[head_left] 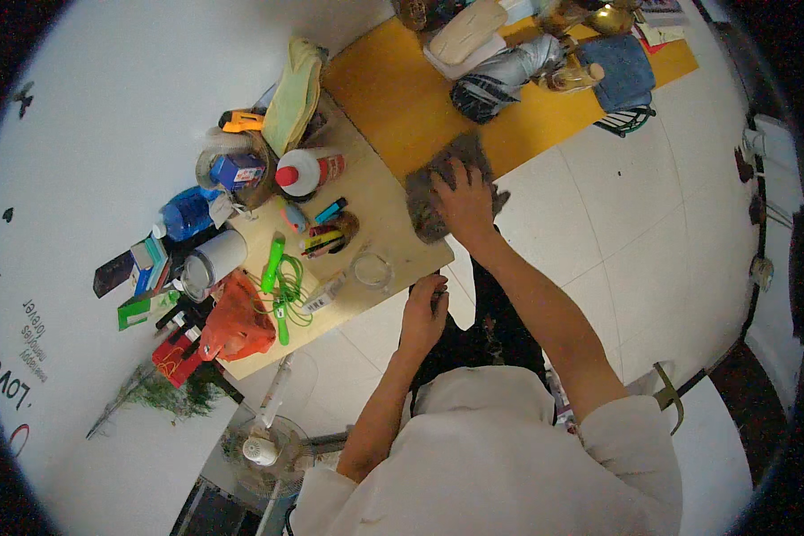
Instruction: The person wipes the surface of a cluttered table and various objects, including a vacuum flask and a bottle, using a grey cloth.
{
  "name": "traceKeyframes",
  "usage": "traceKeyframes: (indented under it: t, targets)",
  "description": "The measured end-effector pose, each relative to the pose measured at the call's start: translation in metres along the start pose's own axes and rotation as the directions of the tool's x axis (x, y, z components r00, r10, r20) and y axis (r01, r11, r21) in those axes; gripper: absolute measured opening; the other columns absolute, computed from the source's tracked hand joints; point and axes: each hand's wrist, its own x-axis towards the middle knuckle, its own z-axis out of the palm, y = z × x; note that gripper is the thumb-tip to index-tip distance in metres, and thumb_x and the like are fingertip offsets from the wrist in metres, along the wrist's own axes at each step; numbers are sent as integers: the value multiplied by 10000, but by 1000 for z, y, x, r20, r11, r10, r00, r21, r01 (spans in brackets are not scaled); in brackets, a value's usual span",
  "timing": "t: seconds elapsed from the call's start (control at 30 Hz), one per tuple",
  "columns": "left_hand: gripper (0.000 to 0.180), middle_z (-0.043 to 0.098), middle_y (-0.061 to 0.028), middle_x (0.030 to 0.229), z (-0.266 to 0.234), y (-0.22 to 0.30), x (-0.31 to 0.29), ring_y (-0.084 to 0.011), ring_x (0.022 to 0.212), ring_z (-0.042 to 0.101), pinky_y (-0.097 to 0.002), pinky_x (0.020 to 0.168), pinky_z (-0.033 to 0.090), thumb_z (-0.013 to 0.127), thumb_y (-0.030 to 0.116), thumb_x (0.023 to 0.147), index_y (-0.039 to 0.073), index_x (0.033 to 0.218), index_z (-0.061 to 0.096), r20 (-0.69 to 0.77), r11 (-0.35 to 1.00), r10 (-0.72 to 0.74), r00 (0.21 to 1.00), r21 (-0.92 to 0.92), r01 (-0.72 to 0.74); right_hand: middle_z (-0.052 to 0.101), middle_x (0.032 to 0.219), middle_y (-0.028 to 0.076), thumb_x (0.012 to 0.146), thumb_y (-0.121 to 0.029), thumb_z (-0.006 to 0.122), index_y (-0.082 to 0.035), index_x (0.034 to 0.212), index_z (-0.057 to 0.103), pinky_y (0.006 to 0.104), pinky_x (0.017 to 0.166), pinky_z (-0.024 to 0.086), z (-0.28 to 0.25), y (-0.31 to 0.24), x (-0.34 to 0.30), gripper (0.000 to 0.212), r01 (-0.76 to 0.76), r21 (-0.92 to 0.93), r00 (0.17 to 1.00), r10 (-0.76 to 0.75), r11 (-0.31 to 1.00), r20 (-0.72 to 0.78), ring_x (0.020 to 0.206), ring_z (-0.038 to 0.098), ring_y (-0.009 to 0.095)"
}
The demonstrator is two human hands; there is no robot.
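Observation:
My right hand (463,204) presses flat on a grey cloth (424,196) at the edge where the light wooden table (393,201) meets the yellow table (402,98). My left hand (422,311) grips the near corner of the wooden table, fingers curled over its edge. A clear glass (372,268) stands just left of that corner. Pens and markers (323,234) lie a little further in on the tabletop.
The wooden table's left side is crowded: a white bottle with a red cap (302,171), a green skipping rope (280,281), an orange bag (237,320), a steel flask (210,261), boxes. Folded clothes (509,62) lie on the yellow table. A fan (261,447) stands on the tiled floor.

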Motion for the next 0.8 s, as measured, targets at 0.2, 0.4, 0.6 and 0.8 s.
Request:
traceKeyframes:
  t: [0.2,0.4,0.6,0.8]
  targets:
    - [219,646,-201,1207,-10,30,18,-351,1086,651,-419,939,525,599,-45,939,-19,1155,614,-211,957,267,940,175,-232,474,1462,254,854,-289,774,-125,1332,652,582,1023,493,-37,14,-49,520,-175,213,984,166,961,59,1256,505,500]
    - [372,493,-261,1455,-2,53,70,-442,1325,498,-507,1127,391,595,63,988,7,1352,544,-403,921,359,841,301,-249,532,1405,231,823,-274,818,-117,1315,646,532,974,509,-65,-28,-19,544,-31,163,990,53,986,-127,1272,526,450]
    - [503,401,-286,1544,31,42,154,-487,1429,378,-601,1175,302,611,201,1002,15,1456,502,-430,861,385,817,486,-150,721,1011,146,911,-207,765,-27,1168,661,391,776,569,-95,112,5,331,-248,391,839,398,886,-372,886,721,261]
    - [507,483,-204,1503,41,-21,181,-426,1420,415,-616,1154,322,606,325,950,82,1394,590,-453,759,434,779,650,-45,711,823,145,953,-374,750,-9,1304,606,391,644,545,-224,194,86,527,-274,108,903,294,956,-312,706,691,273]
